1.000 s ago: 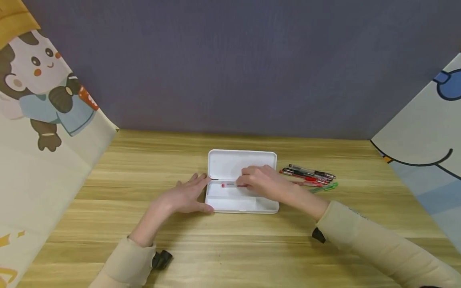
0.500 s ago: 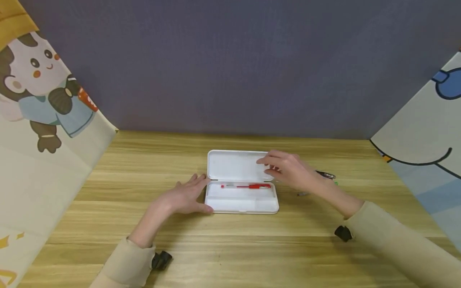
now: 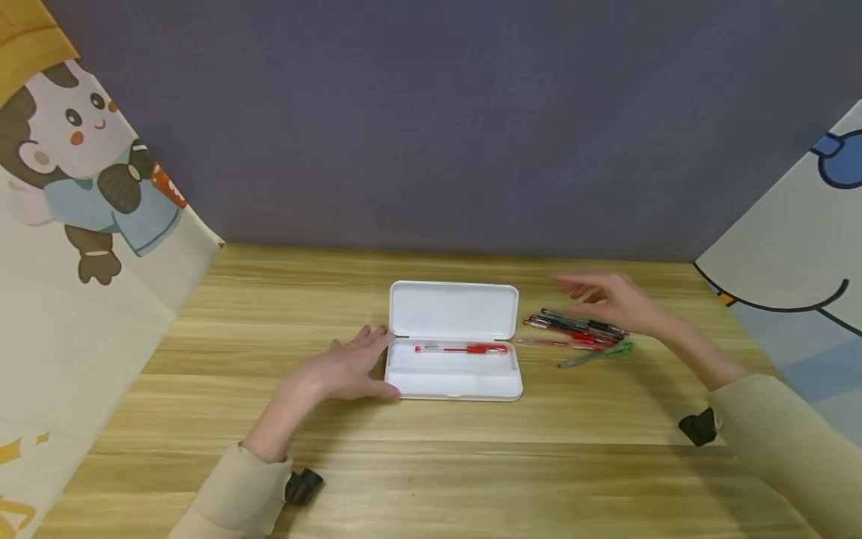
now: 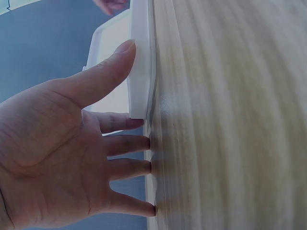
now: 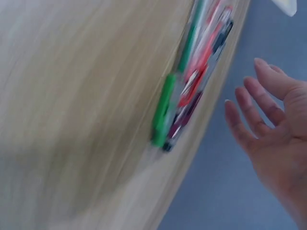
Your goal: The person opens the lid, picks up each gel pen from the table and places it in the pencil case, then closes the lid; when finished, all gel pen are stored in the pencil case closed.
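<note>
On the wooden table (image 3: 431,464), mid-front of the person, a red pen (image 3: 474,349) is lying in the rear compartment of an open white pencil case (image 3: 431,383), running lengthwise. The lid (image 3: 454,308) is leaning back on the far side. The left hand (image 3: 346,370) is touching the case's left end, thumb resting at the near corner, straight fingers spreading toward the far corner; grip is wide, only bracing. Right of the case, loose pens (image 3: 572,328) are sitting in a pile, black and red ones overlapping, with a green pen (image 3: 595,354) slanting on the near side. The right hand (image 3: 622,299) is hovering just beyond the pile, fingers loosely bent, thumb standing apart; grip is fairly wide and holding nothing. Beige sleeves (image 3: 788,434) are covering both forearms, a black device (image 3: 304,486) showing under each. Farther out, a dark wall (image 3: 431,135) is standing behind the table, cartoon panels (image 3: 87,150) flanking it on both sides
</note>
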Action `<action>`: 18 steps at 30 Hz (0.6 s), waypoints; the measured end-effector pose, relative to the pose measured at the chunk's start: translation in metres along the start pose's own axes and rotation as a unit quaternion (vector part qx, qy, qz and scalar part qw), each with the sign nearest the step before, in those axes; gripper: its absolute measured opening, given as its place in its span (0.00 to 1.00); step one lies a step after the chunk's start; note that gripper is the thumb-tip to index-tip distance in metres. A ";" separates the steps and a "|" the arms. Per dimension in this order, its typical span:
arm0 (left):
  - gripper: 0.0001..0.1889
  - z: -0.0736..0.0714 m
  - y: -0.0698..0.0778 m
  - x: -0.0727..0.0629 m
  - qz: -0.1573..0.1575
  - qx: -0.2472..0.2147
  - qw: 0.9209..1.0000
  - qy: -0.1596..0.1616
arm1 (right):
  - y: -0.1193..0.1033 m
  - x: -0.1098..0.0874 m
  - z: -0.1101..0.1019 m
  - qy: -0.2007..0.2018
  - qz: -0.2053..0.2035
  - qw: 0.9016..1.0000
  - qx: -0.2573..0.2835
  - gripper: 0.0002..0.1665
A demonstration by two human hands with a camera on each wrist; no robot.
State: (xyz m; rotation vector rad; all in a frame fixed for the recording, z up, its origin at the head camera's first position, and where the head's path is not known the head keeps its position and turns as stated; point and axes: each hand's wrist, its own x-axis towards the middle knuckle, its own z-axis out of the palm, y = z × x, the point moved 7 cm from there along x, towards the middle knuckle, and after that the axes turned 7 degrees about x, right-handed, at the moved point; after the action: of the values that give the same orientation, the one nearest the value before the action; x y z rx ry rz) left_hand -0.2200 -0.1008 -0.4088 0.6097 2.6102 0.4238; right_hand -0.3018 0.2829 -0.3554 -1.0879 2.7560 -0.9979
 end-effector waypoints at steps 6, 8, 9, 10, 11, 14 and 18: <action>0.53 0.000 -0.001 0.001 -0.002 0.000 1.000 -0.002 | 0.033 -0.015 -0.002 -0.058 0.047 0.997 0.028 0.30; 0.53 0.000 0.000 0.001 -0.003 -0.001 1.000 -0.002 | 0.042 -0.020 -0.001 -0.073 0.064 0.995 0.035 0.31; 0.53 0.000 0.000 0.001 -0.003 -0.001 1.000 -0.002 | 0.046 -0.022 0.000 -0.081 0.072 0.993 0.041 0.31; 0.53 0.000 0.000 0.001 -0.003 -0.001 1.000 -0.002 | 0.049 -0.024 0.001 -0.088 0.080 0.992 0.047 0.31; 0.53 0.000 0.000 0.001 -0.003 -0.001 1.000 -0.002 | 0.052 -0.026 0.002 -0.092 0.083 0.991 0.054 0.31; 0.53 0.000 -0.001 0.001 -0.004 -0.001 1.000 -0.002 | 0.057 -0.028 0.005 -0.105 0.097 0.987 0.076 0.29; 0.53 0.001 -0.001 0.001 -0.006 -0.001 1.000 -0.004 | 0.060 -0.028 0.009 -0.107 0.102 0.985 0.090 0.26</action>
State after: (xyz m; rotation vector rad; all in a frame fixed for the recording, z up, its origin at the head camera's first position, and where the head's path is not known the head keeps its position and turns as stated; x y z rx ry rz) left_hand -0.2210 -0.1007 -0.4102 0.5945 2.6047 0.4186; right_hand -0.3146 0.3287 -0.4027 -0.8143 2.4890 -1.0126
